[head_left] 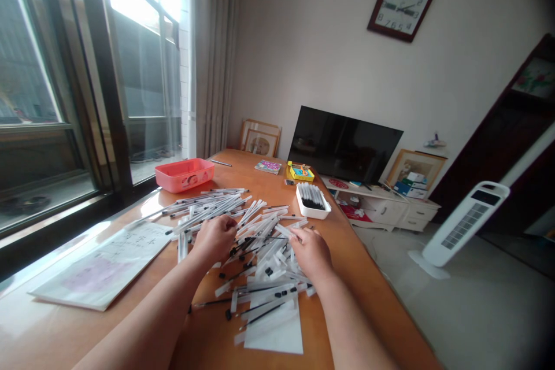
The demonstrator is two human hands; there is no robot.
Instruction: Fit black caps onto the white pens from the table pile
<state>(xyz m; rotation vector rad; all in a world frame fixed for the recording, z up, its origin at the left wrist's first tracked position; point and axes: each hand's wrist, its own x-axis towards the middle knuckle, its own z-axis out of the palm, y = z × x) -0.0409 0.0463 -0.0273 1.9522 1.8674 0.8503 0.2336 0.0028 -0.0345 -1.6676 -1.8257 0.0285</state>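
In the middle of the wooden desk (347, 243) lies a heap of pens (255, 243), their long axes mostly running from near-left to far-right, some crossed. The left hand (214, 238) and right hand (310, 251) rest on the heap, fingers curled into it; whether either grip clamps a pen I cannot tell. The desk's right edge is close beside the right hand, with bare wood toward the white tray (313, 201) and the pink bin (184, 175).

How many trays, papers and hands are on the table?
Trays: 2, a pink tray and a white tray
Papers: 2, a big sheet and a small sheet
Hands: 2, left hand and right hand, both in the pen pile
Total: 6
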